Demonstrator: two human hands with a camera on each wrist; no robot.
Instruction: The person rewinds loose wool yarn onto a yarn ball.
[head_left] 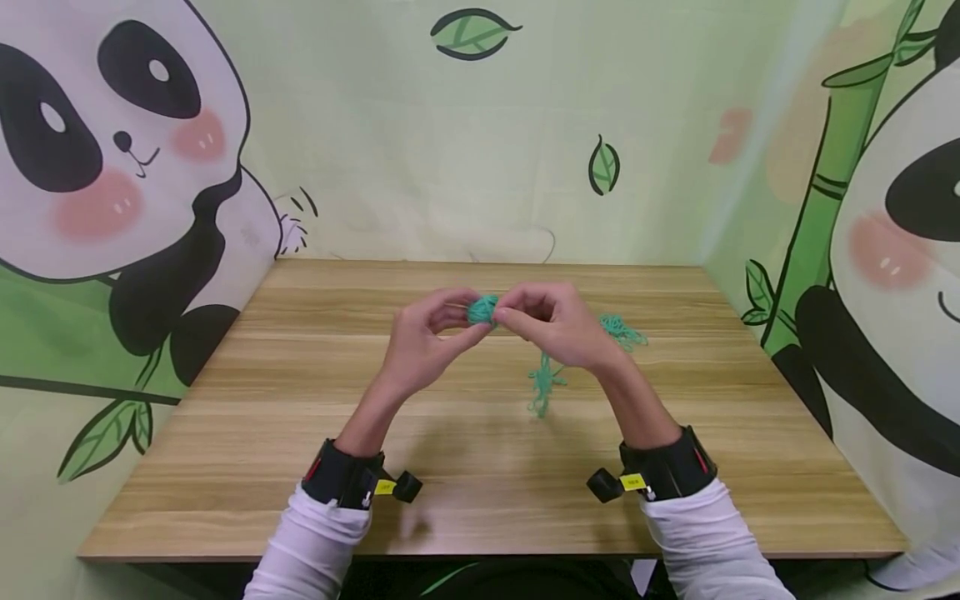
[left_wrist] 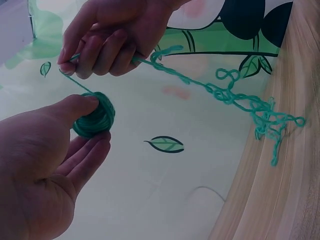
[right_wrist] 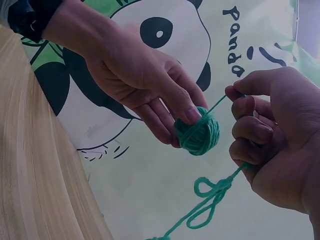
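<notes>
Between thumb and fingers, my left hand (head_left: 423, 342) holds a small ball of green yarn (left_wrist: 95, 117), raised above the table. Close beside it, my right hand (head_left: 555, 325) pinches the strand coming off the ball between thumb and forefinger, its other fingers curled over the yarn. In the right wrist view a short taut length of strand (right_wrist: 216, 104) runs from the ball to those fingertips. Out of the right hand's lower side hangs a loosely looped, tangled tail of yarn (left_wrist: 235, 97), which reaches down towards the table.
The wooden table (head_left: 465, 433) spreads under both hands. A loose heap of green yarn (head_left: 621, 331) lies on it, right of the right hand. More tangled yarn (head_left: 543, 387) shows below that hand. Behind stands a pale green backdrop (head_left: 390, 125) with printed pandas and leaves.
</notes>
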